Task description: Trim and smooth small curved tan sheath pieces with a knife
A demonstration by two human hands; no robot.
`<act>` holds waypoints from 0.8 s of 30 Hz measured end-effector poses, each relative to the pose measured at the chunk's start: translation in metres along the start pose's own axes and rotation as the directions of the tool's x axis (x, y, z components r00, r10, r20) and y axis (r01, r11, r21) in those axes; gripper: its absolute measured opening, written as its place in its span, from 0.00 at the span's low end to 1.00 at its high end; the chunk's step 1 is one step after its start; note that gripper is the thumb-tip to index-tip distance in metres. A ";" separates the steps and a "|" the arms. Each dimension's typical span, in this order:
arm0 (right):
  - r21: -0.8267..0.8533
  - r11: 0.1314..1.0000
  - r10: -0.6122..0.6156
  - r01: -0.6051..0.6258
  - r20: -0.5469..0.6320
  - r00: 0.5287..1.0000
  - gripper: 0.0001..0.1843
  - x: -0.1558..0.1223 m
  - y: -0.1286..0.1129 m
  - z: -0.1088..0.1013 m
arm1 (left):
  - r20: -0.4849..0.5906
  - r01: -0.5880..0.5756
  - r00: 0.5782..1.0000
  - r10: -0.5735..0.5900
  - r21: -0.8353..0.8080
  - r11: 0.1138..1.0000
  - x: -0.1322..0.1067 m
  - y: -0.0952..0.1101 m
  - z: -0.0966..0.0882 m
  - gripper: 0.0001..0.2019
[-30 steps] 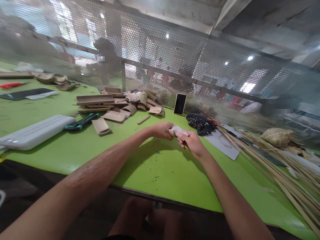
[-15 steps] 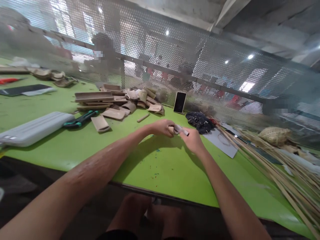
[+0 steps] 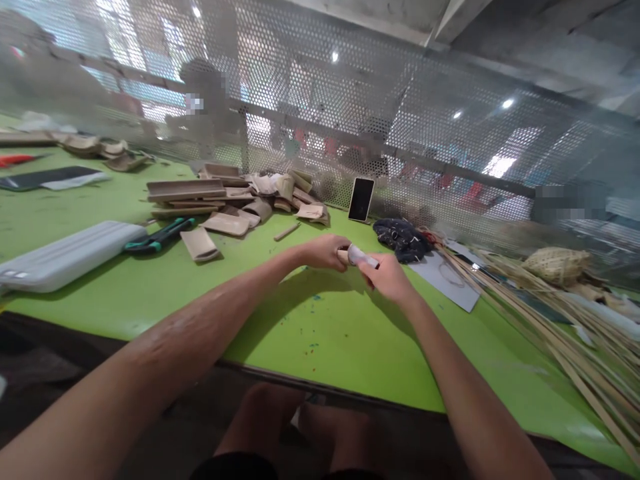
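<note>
My left hand [image 3: 328, 252] is closed around a small pale piece of bamboo [image 3: 343, 256], one end of which pokes out toward the right. Meeting that end is a whitish curled strip [image 3: 358, 255], perhaps sandpaper, pinched in my right hand [image 3: 389, 275]. Both hands are just above the green tabletop [image 3: 340, 333], close together. Fingers hide much of both things. Behind my left hand a short bamboo stick [image 3: 287, 232] lies on the table.
Bamboo pieces [image 3: 187, 190] are heaped at the back left, near green-and-black pliers [image 3: 160, 237] and a white case [image 3: 75, 253]. A phone [image 3: 361, 199] leans against the mesh screen [image 3: 310, 87]. Dark cloth [image 3: 403, 239] and long bamboo strips [image 3: 545, 320] lie to the right.
My right hand has shifted slightly right and down, and the whitish strip has turned, showing more of its pale face. The left hand keeps its hold on the bamboo piece.
</note>
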State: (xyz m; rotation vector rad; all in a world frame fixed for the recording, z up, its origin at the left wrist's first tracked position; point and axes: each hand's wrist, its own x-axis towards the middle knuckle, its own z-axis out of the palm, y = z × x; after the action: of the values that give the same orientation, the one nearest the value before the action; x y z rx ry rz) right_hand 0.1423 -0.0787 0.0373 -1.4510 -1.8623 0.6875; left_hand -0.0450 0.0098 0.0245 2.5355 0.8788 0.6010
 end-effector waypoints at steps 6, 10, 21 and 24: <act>-0.162 0.966 -0.229 0.202 -0.163 0.960 0.13 0.007 0.013 -0.001 | -0.002 -0.044 0.999 0.044 -0.091 0.995 -0.001 -0.001 -0.001 0.16; -0.094 0.993 -0.074 0.067 -0.074 0.995 0.14 0.004 0.008 0.001 | 0.014 -0.026 1.000 0.027 -0.072 0.997 -0.002 0.002 -0.001 0.19; 0.314 0.939 0.111 -0.142 0.114 0.987 0.19 -0.003 -0.001 0.005 | 0.047 0.023 0.999 -0.021 -0.032 0.999 -0.002 0.006 -0.001 0.23; 0.064 0.996 0.068 -0.069 0.005 0.998 0.20 0.000 0.003 0.002 | 0.044 0.003 0.999 -0.003 0.001 1.000 -0.001 0.005 -0.002 0.21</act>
State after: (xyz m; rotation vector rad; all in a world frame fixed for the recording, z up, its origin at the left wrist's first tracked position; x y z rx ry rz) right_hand 0.1429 -0.0776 0.0337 -1.4792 -1.7832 0.7749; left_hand -0.0444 0.0054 0.0286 2.5380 0.8680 0.5415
